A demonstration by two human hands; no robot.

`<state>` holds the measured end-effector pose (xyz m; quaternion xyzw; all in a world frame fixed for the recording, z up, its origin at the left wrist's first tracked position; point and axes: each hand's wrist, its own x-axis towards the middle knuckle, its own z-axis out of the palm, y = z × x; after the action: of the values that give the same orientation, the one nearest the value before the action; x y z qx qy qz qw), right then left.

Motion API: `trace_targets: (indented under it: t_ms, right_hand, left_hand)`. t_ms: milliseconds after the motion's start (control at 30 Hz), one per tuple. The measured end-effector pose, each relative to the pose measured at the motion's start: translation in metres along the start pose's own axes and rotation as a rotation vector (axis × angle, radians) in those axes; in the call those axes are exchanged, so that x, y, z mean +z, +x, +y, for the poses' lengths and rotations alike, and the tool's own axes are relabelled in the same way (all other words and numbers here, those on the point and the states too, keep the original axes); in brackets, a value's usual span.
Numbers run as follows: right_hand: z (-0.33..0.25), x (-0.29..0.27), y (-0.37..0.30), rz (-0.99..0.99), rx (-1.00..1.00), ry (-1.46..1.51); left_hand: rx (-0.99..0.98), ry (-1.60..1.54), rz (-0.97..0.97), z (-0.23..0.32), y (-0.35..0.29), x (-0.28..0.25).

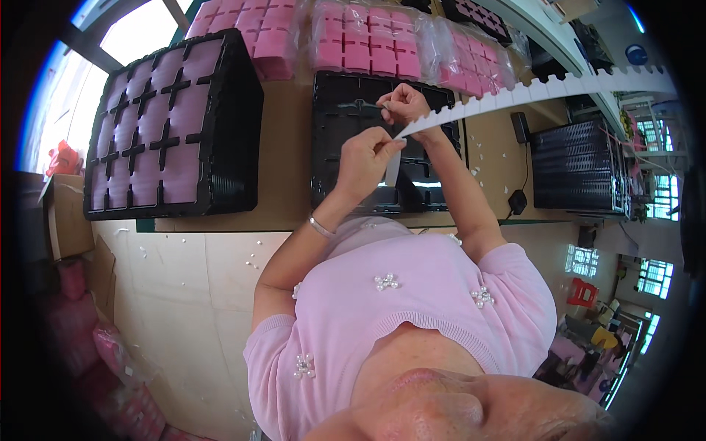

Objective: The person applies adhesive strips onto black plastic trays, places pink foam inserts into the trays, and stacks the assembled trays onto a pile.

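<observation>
My left hand [362, 163] pinches the end of a long white strip [507, 103] with a notched edge. The strip rises past my right wrist toward the upper right, and a short tail of it hangs below my left fingers. Slightly farther off, my right hand [407, 106] is closed, thumb and fingertips together; whatever they hold is too small to make out. Beneath both hands lies a glossy black plastic tray [342, 132] with raised dividers, partly hidden by my hands and forearms.
A tall stack of black trays [239, 132] with pink foam blocks [158, 132] stands at the left. Bagged pink foam pieces [368, 40] line the table's back. More stacked black trays [577, 169] stand right, near a cable and black adapter [518, 201]. White scraps [478, 173] dot the table.
</observation>
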<state>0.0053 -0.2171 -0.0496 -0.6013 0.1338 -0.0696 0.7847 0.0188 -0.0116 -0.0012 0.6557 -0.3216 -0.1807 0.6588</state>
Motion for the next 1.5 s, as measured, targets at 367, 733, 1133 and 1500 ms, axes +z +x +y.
trace_targets:
  t_ms: [367, 733, 1133, 1500]
  right_hand:
    - [-0.05, 0.008, -0.11, 0.036, -0.008, -0.052]
    - [-0.045, -0.015, -0.14, 0.209, -0.104, -0.148]
    - [-0.025, 0.01, -0.156, 0.582, -0.934, -1.196]
    - [-0.022, -0.127, -0.07, 0.468, -0.138, -0.865]
  left_hand:
    - [-0.102, -0.122, -0.166, -0.006, 0.019, 0.028]
    - [-0.026, 0.07, -0.244, 0.014, 0.028, 0.068]
    - [-0.605, -0.525, -0.114, -0.004, 0.032, 0.095]
    - [-0.109, 0.101, -0.27, 0.006, 0.011, 0.073]
